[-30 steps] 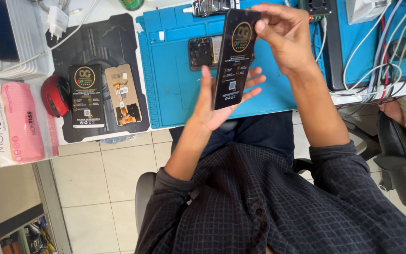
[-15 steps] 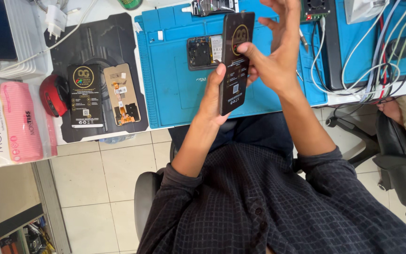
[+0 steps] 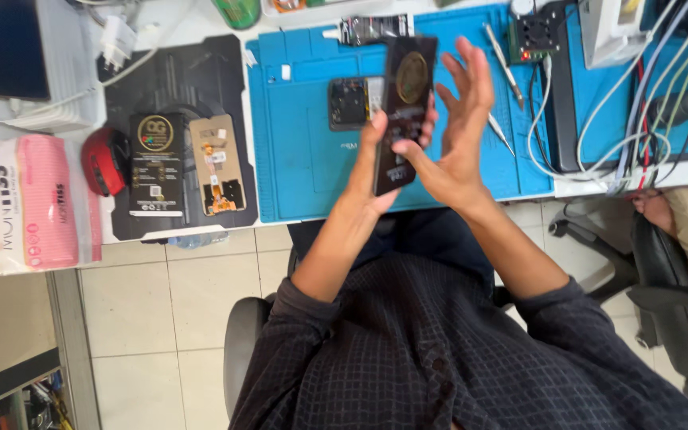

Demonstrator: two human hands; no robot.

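My left hand [image 3: 376, 163] holds a long black phone screen panel [image 3: 404, 103] with a round gold sticker near its top, raised on edge above the blue work mat [image 3: 304, 151]. My right hand [image 3: 455, 131] is next to the panel with the fingers spread upward and the thumb touching the panel's lower part. Behind the panel, an opened phone body [image 3: 352, 102] lies on the mat.
On the black mat [image 3: 181, 80] at left lie another black screen panel [image 3: 155, 163] and a bare display backing [image 3: 216, 163], with a red round object [image 3: 105, 159] and a pink packet [image 3: 37, 199] beside them. Tweezers [image 3: 505, 60], a circuit board [image 3: 537, 33] and cables lie at right.
The panel has turned from flat-facing to edge-on in my left hand. My right hand moved down from the panel's top to its lower right side and its fingers spread apart.
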